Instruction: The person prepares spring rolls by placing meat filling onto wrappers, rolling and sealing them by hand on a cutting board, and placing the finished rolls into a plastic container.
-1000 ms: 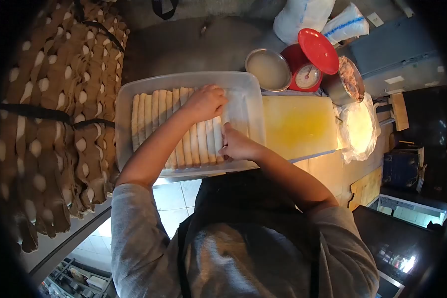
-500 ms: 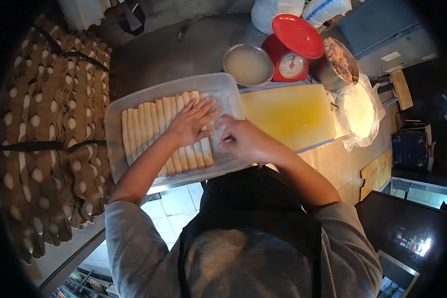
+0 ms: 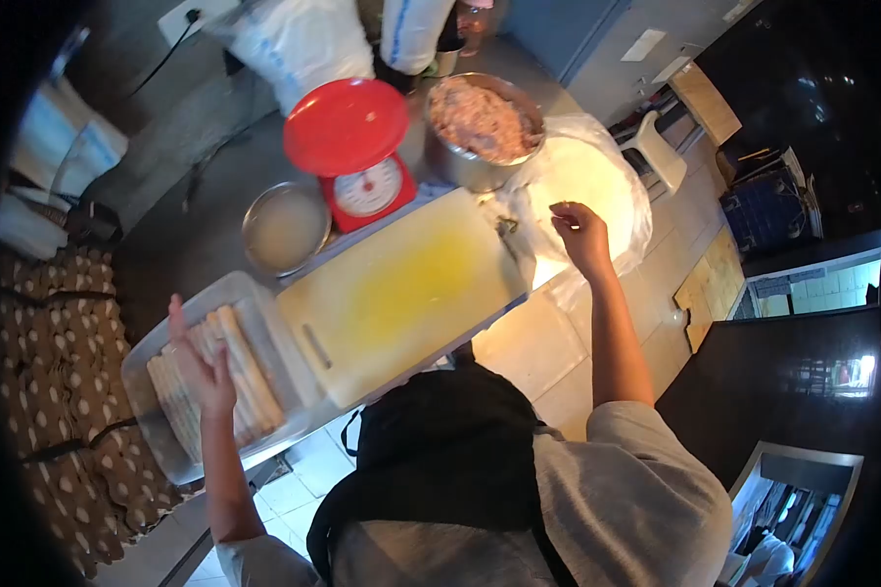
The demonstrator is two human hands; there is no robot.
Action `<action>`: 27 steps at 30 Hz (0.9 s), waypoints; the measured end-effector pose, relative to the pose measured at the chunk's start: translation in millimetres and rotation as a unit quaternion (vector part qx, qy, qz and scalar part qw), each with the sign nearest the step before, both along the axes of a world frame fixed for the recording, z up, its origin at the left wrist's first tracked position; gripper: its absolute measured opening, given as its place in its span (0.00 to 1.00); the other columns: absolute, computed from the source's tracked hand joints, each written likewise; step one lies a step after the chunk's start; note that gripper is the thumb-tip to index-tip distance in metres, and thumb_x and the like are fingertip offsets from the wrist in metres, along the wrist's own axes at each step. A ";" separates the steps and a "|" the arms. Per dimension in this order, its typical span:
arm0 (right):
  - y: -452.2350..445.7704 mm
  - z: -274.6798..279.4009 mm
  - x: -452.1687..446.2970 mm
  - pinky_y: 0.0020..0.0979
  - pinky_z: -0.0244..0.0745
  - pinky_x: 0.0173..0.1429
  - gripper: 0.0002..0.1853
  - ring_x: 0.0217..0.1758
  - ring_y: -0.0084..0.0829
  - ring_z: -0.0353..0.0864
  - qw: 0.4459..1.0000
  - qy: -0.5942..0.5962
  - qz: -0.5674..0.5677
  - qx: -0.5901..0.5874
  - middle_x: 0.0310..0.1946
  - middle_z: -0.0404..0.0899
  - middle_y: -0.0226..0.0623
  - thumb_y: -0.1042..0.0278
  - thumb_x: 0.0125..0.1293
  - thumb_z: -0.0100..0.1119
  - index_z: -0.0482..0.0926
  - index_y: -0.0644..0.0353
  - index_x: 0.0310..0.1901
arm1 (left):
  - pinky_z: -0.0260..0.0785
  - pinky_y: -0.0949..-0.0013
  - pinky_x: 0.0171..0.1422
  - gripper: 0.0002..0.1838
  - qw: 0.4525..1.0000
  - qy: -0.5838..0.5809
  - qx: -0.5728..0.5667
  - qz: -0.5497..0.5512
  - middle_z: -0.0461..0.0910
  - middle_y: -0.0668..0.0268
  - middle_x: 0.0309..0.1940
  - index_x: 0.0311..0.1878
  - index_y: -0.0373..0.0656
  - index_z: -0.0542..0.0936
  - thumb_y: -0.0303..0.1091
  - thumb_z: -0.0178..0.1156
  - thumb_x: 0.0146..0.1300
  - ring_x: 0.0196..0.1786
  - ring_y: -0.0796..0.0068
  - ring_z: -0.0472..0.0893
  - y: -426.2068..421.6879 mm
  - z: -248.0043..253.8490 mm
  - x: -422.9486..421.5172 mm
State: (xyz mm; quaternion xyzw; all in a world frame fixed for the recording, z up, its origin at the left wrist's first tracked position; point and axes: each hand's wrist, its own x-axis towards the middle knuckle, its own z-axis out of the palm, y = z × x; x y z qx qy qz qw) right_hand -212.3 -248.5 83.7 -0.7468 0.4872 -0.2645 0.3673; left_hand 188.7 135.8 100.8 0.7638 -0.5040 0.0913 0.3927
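Note:
My left hand (image 3: 204, 370) is over a clear plastic tub (image 3: 303, 377) at the left, fingers stretched out and holding nothing. Pale, long rolls (image 3: 250, 367) lie side by side in the tub, partly hidden by that hand. On the right, my right hand (image 3: 585, 240) is above a round, white, flat stack (image 3: 582, 171) on clear plastic wrap. Its thumb and fingertips come together in a pinch; whatever may be between them is too small to make out. Between my hands lies a white cutting board (image 3: 362, 328) with a yellow patch in its middle.
Behind the board stand a metal bowl (image 3: 286, 230) of cloudy liquid, a red kitchen scale (image 3: 362, 186) and a metal pot (image 3: 480, 174) of pinkish minced filling. Egg trays (image 3: 59, 391) are stacked at the far left. A white chair (image 3: 661, 152) stands beyond the counter.
My view has swung to the right. My right hand has left the tub and moved over to the white stack. My left hand has lifted off the rolls.

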 end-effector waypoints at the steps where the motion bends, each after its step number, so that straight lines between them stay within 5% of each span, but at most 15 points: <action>1: -19.3 -15.0 -16.9 0.33 0.79 0.46 0.14 0.41 0.37 0.83 0.990 0.094 -0.015 -0.106 0.42 0.82 0.42 0.77 0.58 0.64 0.80 0.65 0.47 | 0.43 0.53 0.77 0.35 0.994 0.064 -0.074 0.039 0.60 0.48 0.70 0.73 0.36 0.55 0.43 0.53 0.69 0.74 0.53 0.57 -15.7 9.8 -19.2; 3: -45.7 -47.4 -40.0 0.40 0.72 0.58 0.20 0.51 0.46 0.77 0.959 0.135 0.006 -0.249 0.45 0.80 0.42 0.70 0.50 0.71 0.82 0.57 0.48 | 0.44 0.53 0.77 0.33 0.985 0.119 -0.120 0.040 0.62 0.49 0.69 0.72 0.36 0.56 0.43 0.52 0.69 0.74 0.55 0.58 -50.8 2.9 -51.4; 5: -42.3 -45.8 -40.5 0.39 0.74 0.54 0.19 0.48 0.45 0.78 0.943 0.206 0.032 -0.258 0.45 0.81 0.40 0.66 0.49 0.72 0.84 0.55 0.45 | 0.46 0.54 0.77 0.30 0.979 0.144 -0.143 0.020 0.64 0.49 0.67 0.70 0.36 0.59 0.40 0.52 0.69 0.71 0.58 0.63 -94.2 -13.8 -89.9; 10: -73.5 -66.8 -59.0 0.37 0.76 0.49 0.14 0.44 0.41 0.79 0.979 0.085 0.040 -0.183 0.43 0.81 0.38 0.66 0.52 0.71 0.85 0.57 0.42 | 0.62 0.58 0.65 0.20 0.983 0.137 -0.044 -0.114 0.76 0.53 0.54 0.57 0.36 0.73 0.27 0.59 0.62 0.59 0.55 0.74 -209.4 -12.4 -192.3; 16: -101.7 -66.9 -76.5 0.31 0.74 0.51 0.09 0.45 0.35 0.80 0.990 -0.084 0.105 0.036 0.42 0.82 0.41 0.72 0.63 0.63 0.85 0.59 0.44 | 0.65 0.58 0.62 0.17 0.956 0.220 0.001 -0.195 0.80 0.58 0.50 0.54 0.39 0.76 0.29 0.61 0.61 0.55 0.56 0.76 -283.0 -26.6 -264.8; 20: -100.5 -68.4 -76.9 0.32 0.76 0.46 0.10 0.40 0.36 0.80 0.989 -0.097 0.112 0.017 0.39 0.81 0.39 0.70 0.59 0.66 0.86 0.57 0.43 | 0.67 0.59 0.59 0.14 0.940 0.245 0.036 -0.234 0.80 0.59 0.48 0.51 0.42 0.78 0.31 0.61 0.62 0.53 0.55 0.77 -308.5 -36.5 -287.7; 24: -84.6 -52.8 -63.0 0.36 0.75 0.39 0.11 0.34 0.41 0.79 0.965 0.018 0.098 -0.242 0.33 0.81 0.39 0.69 0.47 0.71 0.86 0.58 0.34 | 0.72 0.61 0.53 0.12 0.923 0.288 0.057 -0.251 0.80 0.57 0.46 0.50 0.43 0.79 0.31 0.60 0.63 0.49 0.55 0.79 -326.9 -50.2 -299.6; 27: -87.0 -63.7 -56.8 0.38 0.75 0.39 0.08 0.33 0.42 0.79 0.963 0.008 0.117 -0.243 0.32 0.80 0.40 0.73 0.48 0.67 0.84 0.60 0.33 | 0.74 0.63 0.50 0.13 0.903 0.349 0.068 -0.243 0.81 0.56 0.46 0.51 0.40 0.78 0.29 0.60 0.63 0.45 0.59 0.82 -338.6 -64.0 -304.3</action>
